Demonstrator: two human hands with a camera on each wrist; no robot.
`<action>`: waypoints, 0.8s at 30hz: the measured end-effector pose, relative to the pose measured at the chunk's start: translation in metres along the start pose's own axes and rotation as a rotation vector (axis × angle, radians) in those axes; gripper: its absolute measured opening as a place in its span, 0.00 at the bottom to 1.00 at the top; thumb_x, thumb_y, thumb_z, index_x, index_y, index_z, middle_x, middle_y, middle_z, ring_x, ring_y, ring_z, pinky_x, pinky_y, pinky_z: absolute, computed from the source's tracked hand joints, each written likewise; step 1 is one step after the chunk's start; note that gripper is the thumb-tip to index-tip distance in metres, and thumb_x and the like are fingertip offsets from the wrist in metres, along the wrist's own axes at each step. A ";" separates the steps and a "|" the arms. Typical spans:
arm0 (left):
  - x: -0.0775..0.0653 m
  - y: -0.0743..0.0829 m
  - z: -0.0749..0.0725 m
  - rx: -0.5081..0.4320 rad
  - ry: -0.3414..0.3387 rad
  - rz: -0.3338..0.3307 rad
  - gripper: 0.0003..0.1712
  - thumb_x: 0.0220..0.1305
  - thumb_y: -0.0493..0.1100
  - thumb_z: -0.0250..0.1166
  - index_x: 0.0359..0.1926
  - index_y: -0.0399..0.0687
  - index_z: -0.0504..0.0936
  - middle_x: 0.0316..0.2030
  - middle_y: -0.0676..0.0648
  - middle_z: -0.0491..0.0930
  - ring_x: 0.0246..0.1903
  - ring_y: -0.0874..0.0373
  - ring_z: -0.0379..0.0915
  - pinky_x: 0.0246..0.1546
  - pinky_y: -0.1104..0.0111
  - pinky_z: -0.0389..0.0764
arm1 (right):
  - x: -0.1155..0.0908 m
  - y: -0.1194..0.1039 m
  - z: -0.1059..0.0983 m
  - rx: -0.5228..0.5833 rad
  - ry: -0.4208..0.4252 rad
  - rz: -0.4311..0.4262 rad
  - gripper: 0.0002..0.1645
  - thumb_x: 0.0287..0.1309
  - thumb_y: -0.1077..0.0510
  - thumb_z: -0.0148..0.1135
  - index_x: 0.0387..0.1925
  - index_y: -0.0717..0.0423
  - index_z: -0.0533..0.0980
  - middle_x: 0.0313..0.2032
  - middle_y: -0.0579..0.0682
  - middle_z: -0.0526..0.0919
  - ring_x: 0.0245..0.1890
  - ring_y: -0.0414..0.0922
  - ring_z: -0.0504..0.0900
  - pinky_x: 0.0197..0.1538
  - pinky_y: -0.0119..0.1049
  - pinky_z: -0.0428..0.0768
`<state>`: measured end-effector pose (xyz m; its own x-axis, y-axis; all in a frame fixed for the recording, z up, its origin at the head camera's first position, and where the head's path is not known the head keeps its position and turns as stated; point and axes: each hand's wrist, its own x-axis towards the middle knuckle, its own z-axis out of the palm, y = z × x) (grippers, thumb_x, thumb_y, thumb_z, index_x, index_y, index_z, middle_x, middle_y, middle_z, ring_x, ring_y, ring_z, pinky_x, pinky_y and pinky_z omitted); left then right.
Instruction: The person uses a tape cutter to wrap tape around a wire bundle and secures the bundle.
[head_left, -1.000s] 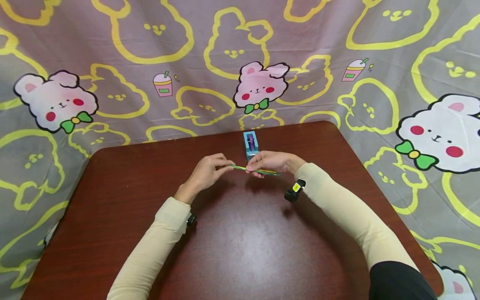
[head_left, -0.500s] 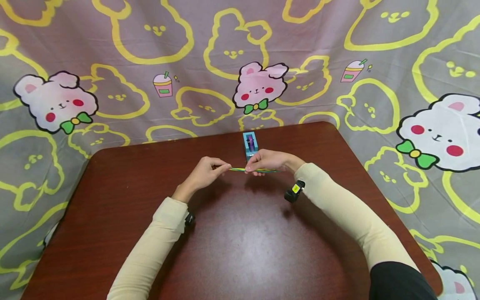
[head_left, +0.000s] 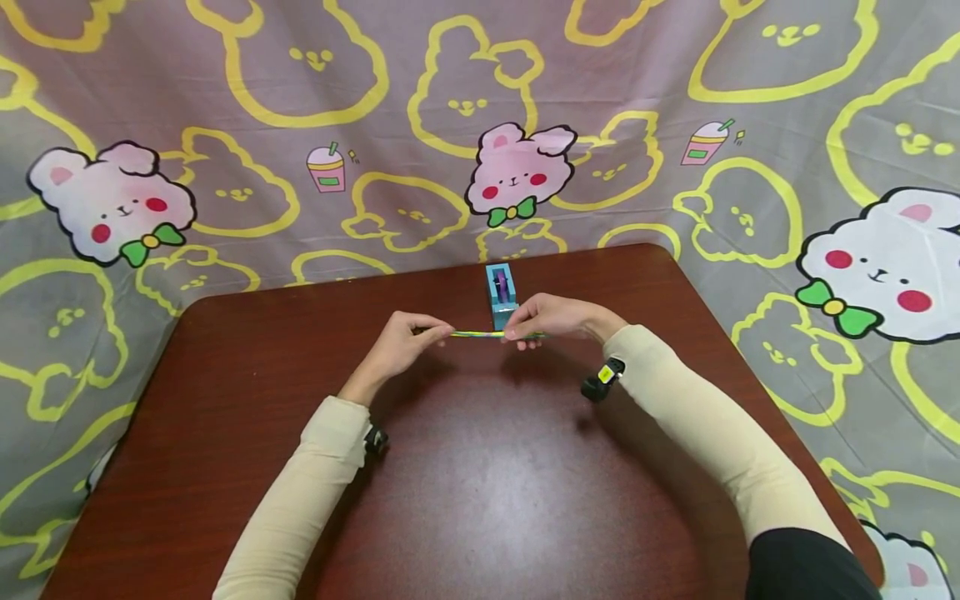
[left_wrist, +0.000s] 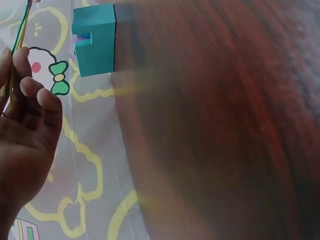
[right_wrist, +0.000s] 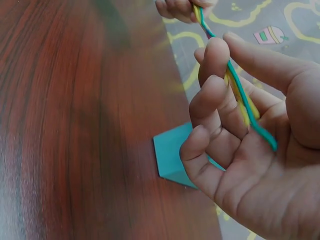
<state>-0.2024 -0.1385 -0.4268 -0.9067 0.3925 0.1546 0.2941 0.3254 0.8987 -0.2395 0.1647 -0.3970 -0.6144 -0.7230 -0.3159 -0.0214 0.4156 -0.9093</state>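
A thin bundle of green and yellow wires [head_left: 477, 334] is stretched nearly level between the hands above the table. My left hand [head_left: 405, 340] pinches one end between thumb and forefinger. My right hand [head_left: 561, 317] pinches the bundle farther right, also with thumb and forefinger. In the right wrist view, loose ends of the green wire [right_wrist: 242, 95] and a yellow one run across the palm, and the other fingers are bent without gripping. Just behind the right hand stands a blue tape dispenser [head_left: 501, 293] with a purple roll, its front partly hidden by that hand.
The dark reddish-brown table [head_left: 480, 500] reaches back to a patterned curtain [head_left: 420, 100] with bunnies and yellow outlines. Black wrist cameras hang under both forearms, the right one [head_left: 602, 380] close above the tabletop.
The hands have drawn apart: the left moved slightly left, the right slightly right and up. More wire now shows between them, and less sticks out past the right hand.
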 end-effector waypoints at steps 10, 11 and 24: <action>-0.003 -0.007 -0.006 -0.015 0.025 -0.003 0.10 0.66 0.40 0.70 0.41 0.37 0.90 0.29 0.41 0.87 0.35 0.41 0.82 0.37 0.52 0.82 | -0.013 0.013 -0.011 0.071 0.073 0.002 0.24 0.67 0.55 0.66 0.50 0.74 0.79 0.40 0.73 0.82 0.38 0.62 0.77 0.41 0.46 0.77; -0.004 -0.007 -0.006 -0.021 0.022 -0.004 0.10 0.66 0.41 0.70 0.41 0.38 0.90 0.29 0.42 0.87 0.36 0.38 0.81 0.35 0.55 0.82 | -0.013 0.014 -0.011 0.076 0.080 0.007 0.24 0.66 0.54 0.67 0.50 0.74 0.79 0.42 0.74 0.81 0.39 0.65 0.76 0.42 0.47 0.77; -0.017 0.030 -0.010 -0.017 0.009 0.000 0.08 0.65 0.33 0.68 0.41 0.29 0.88 0.31 0.31 0.85 0.35 0.48 0.82 0.35 0.63 0.80 | -0.012 0.019 -0.009 0.121 0.133 -0.006 0.23 0.66 0.55 0.67 0.50 0.73 0.80 0.43 0.73 0.81 0.42 0.67 0.75 0.43 0.47 0.77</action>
<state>-0.1810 -0.1437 -0.3988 -0.9095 0.3845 0.1579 0.2886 0.3109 0.9056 -0.2390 0.1861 -0.4076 -0.7139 -0.6421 -0.2792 0.0651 0.3362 -0.9395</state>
